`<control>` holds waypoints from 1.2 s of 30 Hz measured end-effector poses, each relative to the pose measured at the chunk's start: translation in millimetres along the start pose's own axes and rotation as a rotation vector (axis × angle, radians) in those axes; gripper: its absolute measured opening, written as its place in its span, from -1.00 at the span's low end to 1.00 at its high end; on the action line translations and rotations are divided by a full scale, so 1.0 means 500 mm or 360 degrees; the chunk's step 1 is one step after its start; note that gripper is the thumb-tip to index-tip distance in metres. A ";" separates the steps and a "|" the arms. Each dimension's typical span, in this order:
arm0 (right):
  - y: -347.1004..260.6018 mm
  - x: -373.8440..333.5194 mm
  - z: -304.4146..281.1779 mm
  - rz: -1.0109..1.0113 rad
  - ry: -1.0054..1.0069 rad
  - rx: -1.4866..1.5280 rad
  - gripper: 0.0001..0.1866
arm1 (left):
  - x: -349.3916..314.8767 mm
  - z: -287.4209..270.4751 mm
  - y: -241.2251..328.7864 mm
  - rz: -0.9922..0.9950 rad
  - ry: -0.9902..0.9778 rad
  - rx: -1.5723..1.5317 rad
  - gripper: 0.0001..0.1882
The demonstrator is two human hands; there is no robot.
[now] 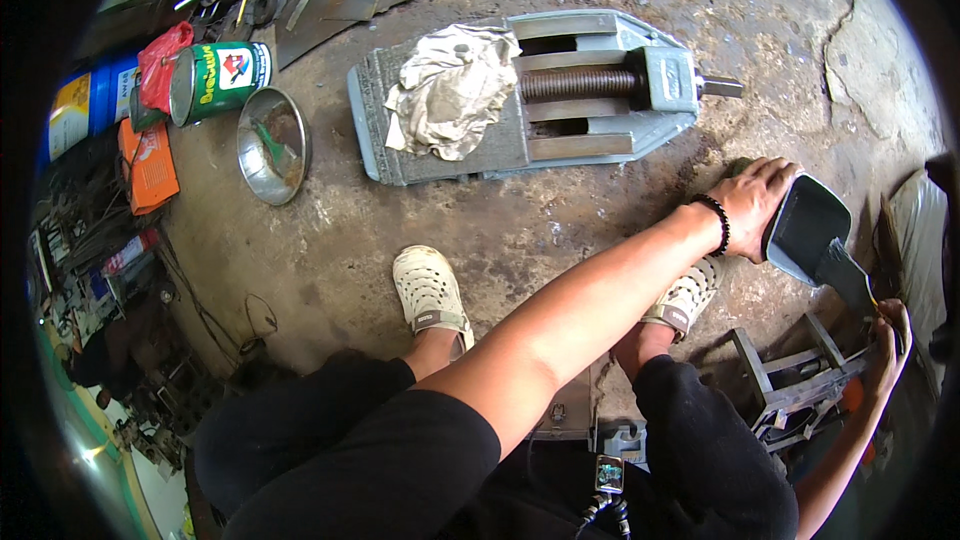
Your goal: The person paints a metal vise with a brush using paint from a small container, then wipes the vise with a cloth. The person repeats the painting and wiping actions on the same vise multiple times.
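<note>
At the right, my left hand (760, 205) is closed around the side of a dark, square-mouthed container (812, 215) with grey on its rim. My right hand (886, 350) grips what looks like a paintbrush (848, 275), its grey, flat end at the container's lower edge. The fingers partly hide its handle. On the floor ahead lies a large blue-grey machine vise (672, 80) with a thick threaded screw (580, 84). A crumpled, stained white rag (455, 90) rests on the vise's left part. Neither hand touches the vise.
A metal bowl (290, 165) with a green-handled brush inside stands left of the vise. Beyond it are a green can (220, 80), a blue bucket (90, 105) and an orange box (148, 168). A metal frame (790, 370) stands at lower right, near my foot.
</note>
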State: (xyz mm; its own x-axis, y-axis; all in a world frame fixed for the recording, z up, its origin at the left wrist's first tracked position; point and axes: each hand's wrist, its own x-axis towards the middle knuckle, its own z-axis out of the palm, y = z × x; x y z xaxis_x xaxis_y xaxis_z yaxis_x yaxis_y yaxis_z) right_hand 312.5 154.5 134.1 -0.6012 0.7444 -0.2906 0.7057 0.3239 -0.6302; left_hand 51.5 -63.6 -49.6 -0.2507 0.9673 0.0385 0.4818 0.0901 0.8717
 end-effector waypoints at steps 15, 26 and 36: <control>-0.029 -0.009 0.016 0.0021 -0.0003 0.0149 -0.79 | -0.007 -0.017 0.011 -0.0016 0.0025 -0.0047 0.40; -0.022 -0.011 0.004 0.0027 -0.0009 0.0198 -0.77 | -0.004 -0.004 0.001 -0.0011 0.0042 0.0024 0.45; -0.024 0.009 0.042 -0.0189 -0.0023 0.0215 -0.76 | 0.006 -0.029 0.026 -0.0116 -0.0079 -0.0139 0.45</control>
State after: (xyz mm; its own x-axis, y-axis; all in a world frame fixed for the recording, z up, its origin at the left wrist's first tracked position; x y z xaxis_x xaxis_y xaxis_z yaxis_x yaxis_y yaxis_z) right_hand 293.5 141.9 125.3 -0.6832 0.6969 -0.2179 0.5731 0.3268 -0.7515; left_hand 44.8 -62.9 -31.1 -0.2395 0.9697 -0.0487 0.3882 0.1417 0.9106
